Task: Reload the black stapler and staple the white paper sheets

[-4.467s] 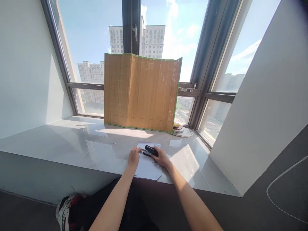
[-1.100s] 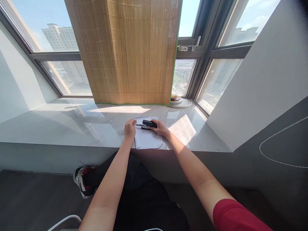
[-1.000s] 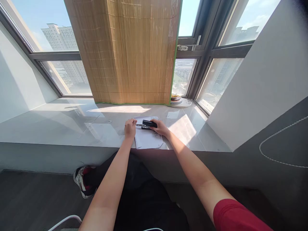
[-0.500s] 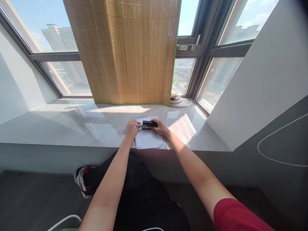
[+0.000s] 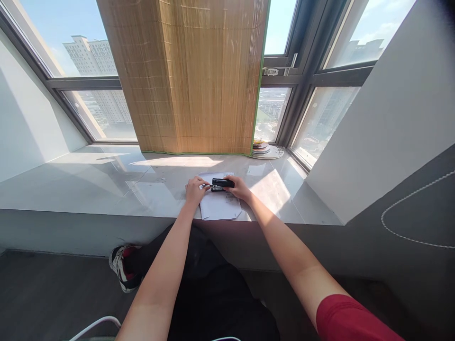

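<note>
A black stapler [image 5: 221,183] is held above white paper sheets [image 5: 218,206] on the window sill. My right hand [image 5: 239,187] is closed around its right end. At its left end, my left hand [image 5: 195,189] pinches a small silvery metal part [image 5: 206,186] that sticks out from the stapler. Whether this part is joined to the stapler is too small to tell. The papers lie near the sill's front edge, partly under both hands, with faint print on their right side.
The pale tiled sill [image 5: 88,184] runs along the windows. A bamboo blind [image 5: 206,85] hangs behind the papers. Stacked plates [image 5: 262,149] stand at the back right corner. A beaded cord [image 5: 386,213] hangs at the right. Below is a shoe [image 5: 124,269].
The view has shifted very slightly. My left hand has moved a touch, still at the stapler's left end; my right hand keeps its hold.
</note>
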Action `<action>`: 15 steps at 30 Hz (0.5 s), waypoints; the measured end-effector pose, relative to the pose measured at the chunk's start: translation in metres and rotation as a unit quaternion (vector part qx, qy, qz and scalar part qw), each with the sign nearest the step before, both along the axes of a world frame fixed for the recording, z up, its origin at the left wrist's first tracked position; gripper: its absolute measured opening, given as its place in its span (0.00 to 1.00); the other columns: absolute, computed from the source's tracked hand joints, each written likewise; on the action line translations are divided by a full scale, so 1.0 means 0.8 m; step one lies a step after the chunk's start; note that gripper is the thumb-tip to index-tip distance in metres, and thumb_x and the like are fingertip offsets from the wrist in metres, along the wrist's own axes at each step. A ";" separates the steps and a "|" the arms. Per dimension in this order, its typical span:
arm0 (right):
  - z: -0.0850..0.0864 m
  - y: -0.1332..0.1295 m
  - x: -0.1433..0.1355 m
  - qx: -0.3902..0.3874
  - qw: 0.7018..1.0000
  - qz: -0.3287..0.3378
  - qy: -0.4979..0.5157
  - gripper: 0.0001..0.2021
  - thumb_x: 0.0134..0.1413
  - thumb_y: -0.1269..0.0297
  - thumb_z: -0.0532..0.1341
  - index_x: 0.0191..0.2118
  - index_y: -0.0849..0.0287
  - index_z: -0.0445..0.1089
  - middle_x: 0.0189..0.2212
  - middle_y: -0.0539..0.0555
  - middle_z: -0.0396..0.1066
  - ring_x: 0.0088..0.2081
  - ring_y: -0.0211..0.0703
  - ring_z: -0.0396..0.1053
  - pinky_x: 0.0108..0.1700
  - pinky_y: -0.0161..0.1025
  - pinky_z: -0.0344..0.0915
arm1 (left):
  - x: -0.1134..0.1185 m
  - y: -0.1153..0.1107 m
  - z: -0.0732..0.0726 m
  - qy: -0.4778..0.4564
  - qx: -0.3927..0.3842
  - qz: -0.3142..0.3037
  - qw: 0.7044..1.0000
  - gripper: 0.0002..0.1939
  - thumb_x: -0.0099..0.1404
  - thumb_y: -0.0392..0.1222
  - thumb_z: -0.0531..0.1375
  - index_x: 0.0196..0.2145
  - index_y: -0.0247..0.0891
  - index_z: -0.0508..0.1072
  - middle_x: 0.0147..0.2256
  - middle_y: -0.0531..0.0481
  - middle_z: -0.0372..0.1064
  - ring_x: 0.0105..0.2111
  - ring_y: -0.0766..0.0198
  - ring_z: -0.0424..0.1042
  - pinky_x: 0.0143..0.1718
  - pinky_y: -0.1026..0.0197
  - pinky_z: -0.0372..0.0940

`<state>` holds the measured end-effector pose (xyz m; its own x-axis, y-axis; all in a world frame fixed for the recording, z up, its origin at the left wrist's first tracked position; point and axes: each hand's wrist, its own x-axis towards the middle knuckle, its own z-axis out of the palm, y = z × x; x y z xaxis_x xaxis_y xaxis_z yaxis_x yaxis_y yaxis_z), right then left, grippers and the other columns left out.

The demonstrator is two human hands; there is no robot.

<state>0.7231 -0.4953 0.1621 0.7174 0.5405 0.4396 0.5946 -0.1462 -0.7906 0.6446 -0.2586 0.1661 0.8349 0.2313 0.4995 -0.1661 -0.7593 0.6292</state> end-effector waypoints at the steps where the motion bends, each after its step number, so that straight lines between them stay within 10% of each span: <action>1: 0.000 0.000 0.001 0.002 1.000 0.000 0.001 0.18 0.50 0.55 0.68 0.46 0.56 0.77 0.38 0.53 0.76 0.44 0.51 0.72 0.49 0.46 0.67 | 0.000 0.000 0.000 0.003 0.000 0.005 1.000 0.05 0.59 0.38 0.75 0.32 0.47 0.85 0.40 0.43 0.73 0.49 0.43 0.68 0.51 0.46 0.64; 15: 0.002 -0.005 0.001 0.078 0.994 -0.017 0.073 0.22 0.44 0.52 0.73 0.44 0.59 0.79 0.35 0.53 0.77 0.38 0.49 0.73 0.44 0.45 0.69 | 0.002 0.010 -0.004 0.011 -0.087 -0.002 0.996 0.07 0.61 0.43 0.74 0.39 0.48 0.87 0.43 0.45 0.68 0.47 0.50 0.71 0.55 0.45 0.66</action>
